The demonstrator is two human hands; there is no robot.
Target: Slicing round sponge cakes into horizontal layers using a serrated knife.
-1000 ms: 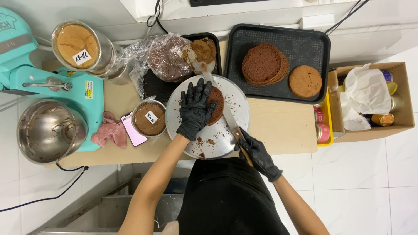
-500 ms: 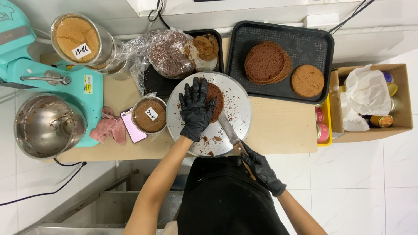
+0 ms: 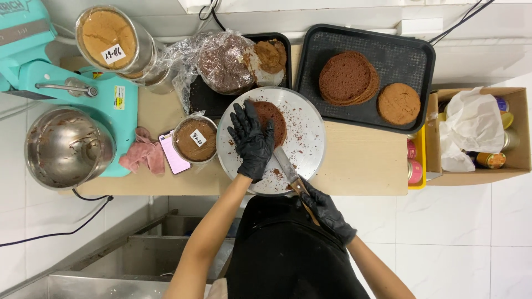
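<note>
A round chocolate cake layer (image 3: 274,118) lies on a silver turntable (image 3: 307,138) in the middle of the wooden counter. My left hand (image 3: 252,141), in a black glove, presses flat on top of the cake with fingers spread. My right hand (image 3: 327,213), also gloved, grips the wooden handle of a long knife (image 3: 287,169). Its blade runs under my left hand toward the cake. Brown crumbs are scattered over the turntable.
A black tray (image 3: 407,61) holds stacked chocolate layers (image 3: 346,77) and a lighter round (image 3: 399,103). Wrapped cake (image 3: 224,61) sits behind. Left: labelled tub (image 3: 194,139), phone (image 3: 173,154), pink cloth (image 3: 143,156), teal mixer (image 3: 66,83) with steel bowl (image 3: 66,147). Cardboard box (image 3: 479,130) at right.
The knife has drawn back toward me and to the right, so more of the blade shows outside the cake. My left hand stays pressed on the cake.
</note>
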